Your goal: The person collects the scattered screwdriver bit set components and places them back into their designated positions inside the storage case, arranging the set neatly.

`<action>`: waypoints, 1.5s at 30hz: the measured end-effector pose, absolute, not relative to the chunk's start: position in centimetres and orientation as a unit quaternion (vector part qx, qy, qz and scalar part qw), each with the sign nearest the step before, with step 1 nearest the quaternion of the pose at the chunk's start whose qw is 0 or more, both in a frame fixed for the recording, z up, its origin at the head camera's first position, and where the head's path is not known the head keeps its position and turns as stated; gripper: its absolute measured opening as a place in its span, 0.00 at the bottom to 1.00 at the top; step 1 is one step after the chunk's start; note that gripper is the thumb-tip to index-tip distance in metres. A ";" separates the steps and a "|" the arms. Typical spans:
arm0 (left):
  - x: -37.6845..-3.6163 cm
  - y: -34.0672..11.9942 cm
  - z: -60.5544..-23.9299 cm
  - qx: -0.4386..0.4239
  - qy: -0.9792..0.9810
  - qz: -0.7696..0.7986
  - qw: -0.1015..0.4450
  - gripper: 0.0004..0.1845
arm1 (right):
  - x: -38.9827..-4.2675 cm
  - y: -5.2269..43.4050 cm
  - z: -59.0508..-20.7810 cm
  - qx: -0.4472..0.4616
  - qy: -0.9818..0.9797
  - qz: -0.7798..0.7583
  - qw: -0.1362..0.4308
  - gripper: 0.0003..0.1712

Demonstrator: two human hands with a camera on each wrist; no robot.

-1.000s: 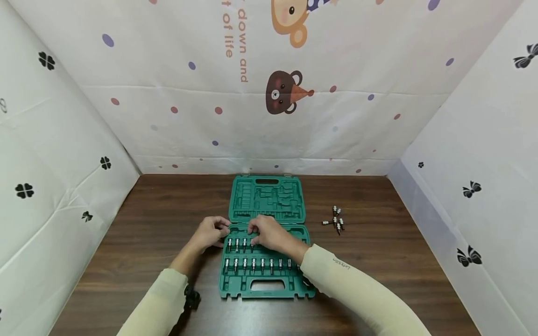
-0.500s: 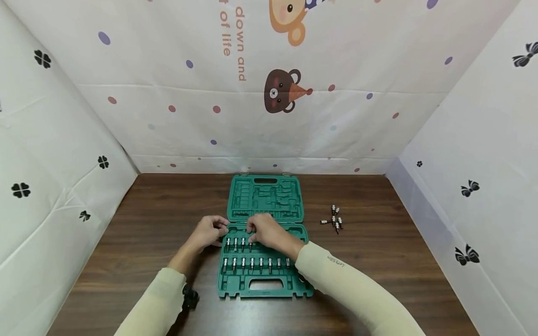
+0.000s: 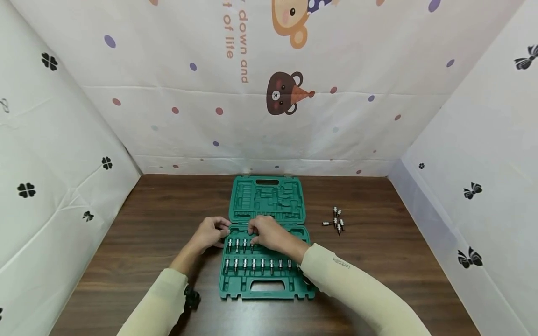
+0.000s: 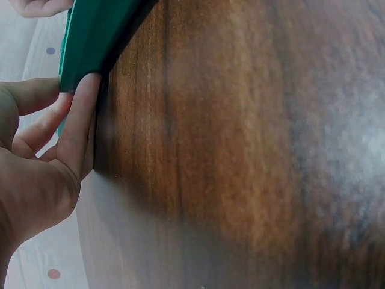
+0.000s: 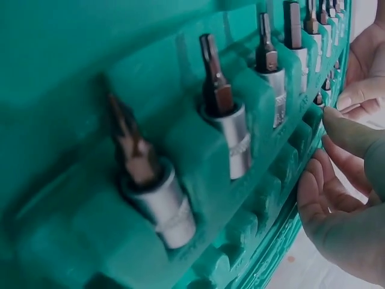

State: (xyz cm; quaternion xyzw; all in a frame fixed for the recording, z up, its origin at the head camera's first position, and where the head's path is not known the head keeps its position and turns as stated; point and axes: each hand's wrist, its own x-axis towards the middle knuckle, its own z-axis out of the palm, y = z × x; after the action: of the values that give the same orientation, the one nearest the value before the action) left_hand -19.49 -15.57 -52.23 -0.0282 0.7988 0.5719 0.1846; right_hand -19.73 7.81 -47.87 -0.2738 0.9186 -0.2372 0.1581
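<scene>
A green plastic bit-socket case [image 3: 267, 294] lies unfolded on the table, its lid [image 3: 266, 200] toward the back wall. My left hand [image 3: 210, 232] grips the case's left edge; in the left wrist view its thumb and fingers pinch the corner. Over the upper row, my right hand [image 3: 269, 232] has its thumb tip at the end of the fourth bit socket [image 3: 252, 248], fingers curled beside it. In the right wrist view the thumb [image 5: 349, 129] is right at that socket. Several bit sockets [image 5: 231, 135] fill the lower row, partly hidden by the right forearm.
A small pile of loose bit sockets [image 3: 336, 221] lies on the brown wooden table [image 3: 168, 200] to the right of the case. Printed white cloth walls [image 3: 336, 130] stand at the back and both sides.
Both hands keep their places at the case. The head view shifts only slightly; the loose pile and the seated bit sockets look the same.
</scene>
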 end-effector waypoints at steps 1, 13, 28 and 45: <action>-19.5 -15.6 -52.2 -0.029 0.799 0.572 0.185 0.11 | -19.7 8.0 -47.9 -0.276 0.917 -0.242 0.157 0.10; -19.2 -15.9 -51.9 -0.029 0.803 0.564 0.188 0.11 | -19.4 11.1 -46.6 -0.269 0.889 -0.324 0.178 0.14; -19.4 -15.8 -52.0 -0.024 0.804 0.565 0.184 0.11 | -18.1 16.6 -46.6 -0.211 0.869 -0.429 0.127 0.18; -19.2 -15.6 -52.0 -0.023 0.797 0.574 0.186 0.11 | -17.3 24.4 -48.5 -0.126 0.883 -0.451 0.016 0.17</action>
State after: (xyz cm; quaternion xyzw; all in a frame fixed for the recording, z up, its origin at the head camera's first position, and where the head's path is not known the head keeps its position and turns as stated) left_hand -19.17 -15.58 -52.02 -0.0232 0.7970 0.5741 0.1865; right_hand -17.35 24.39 -48.47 -0.1259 0.8834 -0.4511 0.0158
